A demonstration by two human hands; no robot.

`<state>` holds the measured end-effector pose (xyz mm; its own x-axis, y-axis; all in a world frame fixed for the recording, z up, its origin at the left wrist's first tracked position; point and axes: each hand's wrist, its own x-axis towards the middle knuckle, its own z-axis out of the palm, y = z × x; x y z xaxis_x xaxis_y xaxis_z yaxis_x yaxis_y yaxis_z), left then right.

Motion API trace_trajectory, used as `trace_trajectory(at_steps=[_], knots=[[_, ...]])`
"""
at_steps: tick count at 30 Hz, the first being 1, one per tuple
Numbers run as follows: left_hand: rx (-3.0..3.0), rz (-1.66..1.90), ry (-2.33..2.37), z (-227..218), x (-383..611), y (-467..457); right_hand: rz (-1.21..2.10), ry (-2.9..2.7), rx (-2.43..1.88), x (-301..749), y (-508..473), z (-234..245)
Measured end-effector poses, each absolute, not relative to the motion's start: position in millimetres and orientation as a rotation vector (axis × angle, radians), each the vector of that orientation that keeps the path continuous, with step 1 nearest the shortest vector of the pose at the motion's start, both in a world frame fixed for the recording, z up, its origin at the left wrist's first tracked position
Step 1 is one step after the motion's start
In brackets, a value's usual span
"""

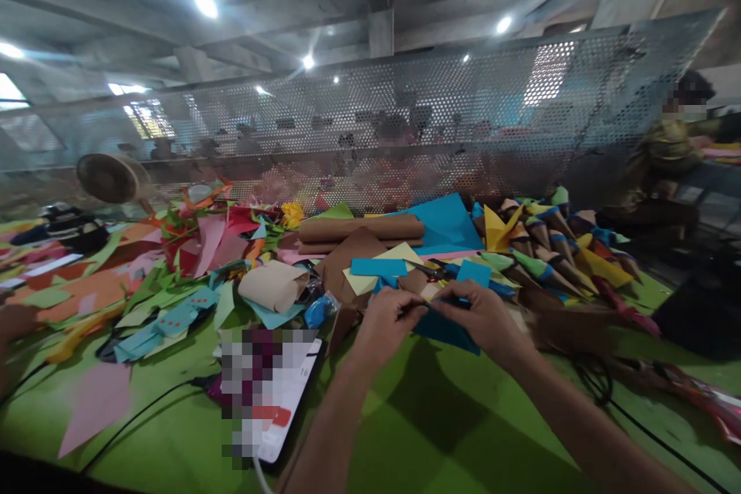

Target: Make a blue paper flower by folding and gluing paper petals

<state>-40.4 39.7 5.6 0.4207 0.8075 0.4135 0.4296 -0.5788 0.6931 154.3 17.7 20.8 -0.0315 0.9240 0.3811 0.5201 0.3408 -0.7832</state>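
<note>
Over the front of the table, both hands meet at a dark blue sheet [447, 333], which looks like paper or felt. My left hand [385, 324] is closed in a pinch at its upper left edge. The fingers of my right hand [483, 316] pinch the same top edge just beside it, and the sheet hangs below them. Just beyond the hands lie a light blue strip [379, 268], another blue piece [473, 274] and a pale yellow sheet [354, 282]. What sits between the fingertips is partly hidden.
A phone [289, 401] with a cable lies left of my forearm on the green table [399, 448]. Brown rolls [359, 229], a heap of coloured scraps [197, 243] and finished-looking cones [549, 247] line the back. A glue gun [86, 330] lies left; a person [671, 147] sits far right.
</note>
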Motion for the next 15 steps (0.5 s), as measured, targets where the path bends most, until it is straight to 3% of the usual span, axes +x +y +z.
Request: trace_trajectory(at_steps=[9,15], knots=[[2.061,1.031,1.033,0,-35,36,0.683,-1.685,-1.289,153,17,21],[1.781,1.11,0.98,-3,-36,41,0.94,-1.432,-1.215,161,24,20]])
